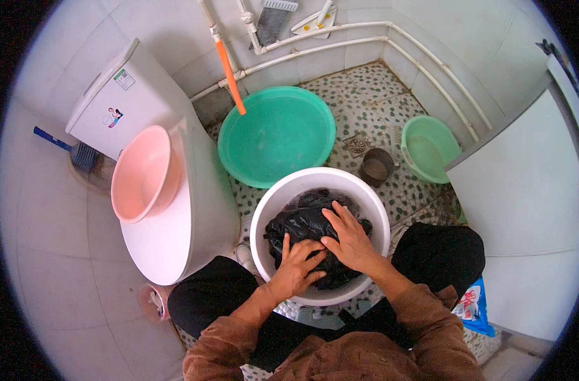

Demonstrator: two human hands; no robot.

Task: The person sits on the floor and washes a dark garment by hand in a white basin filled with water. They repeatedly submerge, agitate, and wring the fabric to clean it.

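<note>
A white basin (258, 222) stands between my knees, holding dark, wet-looking black cloth (302, 222) bunched in some water. On the near left part of the cloth rests my left hand (296, 268), its fingers spread. My right hand (351, 241) lies on the cloth's right side, fingers stretched out and thumb toward the left hand. Both palms face down, and the two hands almost meet. What lies under the cloth is hidden.
Beyond the basin sits a large green tub (277, 136) with an orange hose (231, 79) over it. A pink basin (143, 174) rests on the closed toilet lid (156, 247). Rightward are a dark cup (376, 167), a light green basin (429, 149) and a blue bag (473, 310).
</note>
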